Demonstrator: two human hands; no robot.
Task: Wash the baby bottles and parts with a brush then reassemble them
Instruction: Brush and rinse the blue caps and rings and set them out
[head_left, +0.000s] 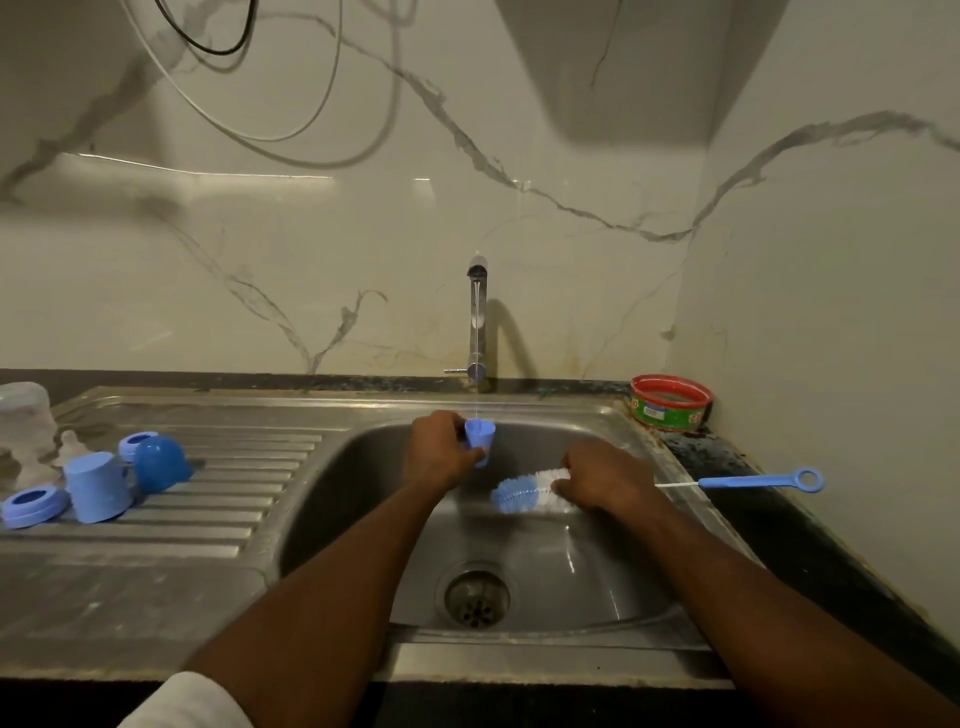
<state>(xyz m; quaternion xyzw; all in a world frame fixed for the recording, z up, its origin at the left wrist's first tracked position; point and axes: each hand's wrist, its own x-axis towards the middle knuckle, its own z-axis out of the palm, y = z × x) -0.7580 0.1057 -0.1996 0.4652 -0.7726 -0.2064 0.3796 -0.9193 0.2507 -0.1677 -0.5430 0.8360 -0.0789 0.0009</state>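
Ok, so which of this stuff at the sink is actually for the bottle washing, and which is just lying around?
For the job:
left hand holding a blue cup under the tap
right hand holding the brush
blue parts on the drainer
thin brush
clear bottle

Lying about:
red tub
cables on the wall

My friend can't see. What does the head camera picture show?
Over a steel sink, the left hand holds a small blue cap under the running tap while the right hand grips a bottle brush. More blue bottle parts wait on the drainboard.
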